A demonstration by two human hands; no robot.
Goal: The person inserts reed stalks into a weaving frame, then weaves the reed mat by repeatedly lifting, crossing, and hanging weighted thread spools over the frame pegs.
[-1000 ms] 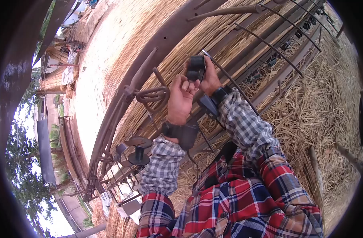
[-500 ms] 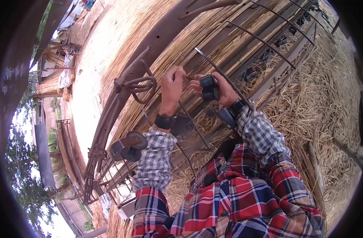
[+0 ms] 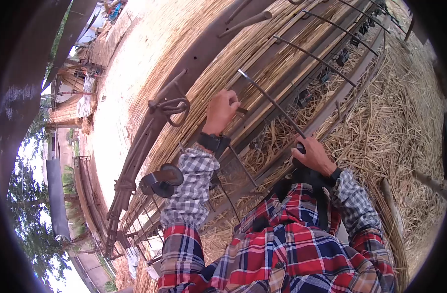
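My left hand (image 3: 221, 113) is closed above the row of long straw-coloured reeds (image 3: 211, 73). A short brown piece shows at its fingertips, but I cannot make out what it holds. My right hand (image 3: 315, 155) is lower and to the right, its fingers curled around a black spool (image 3: 299, 148) that is mostly hidden. It is close to the lower end of a thin metal rod (image 3: 272, 102) that slants across the rusty frame. Another round dark spool (image 3: 167, 177) hangs left of my left forearm.
A thick rusty metal beam (image 3: 196, 58) with looped hooks runs diagonally along the reed mat. Several thin bent rods (image 3: 326, 61) stick out from the frame at upper right. Loose straw (image 3: 374, 132) covers the ground on the right. A wooden pole (image 3: 391, 202) lies there.
My right hand has moved down and right, away from my left hand, carrying the black spool. My left hand has shifted slightly right and down.
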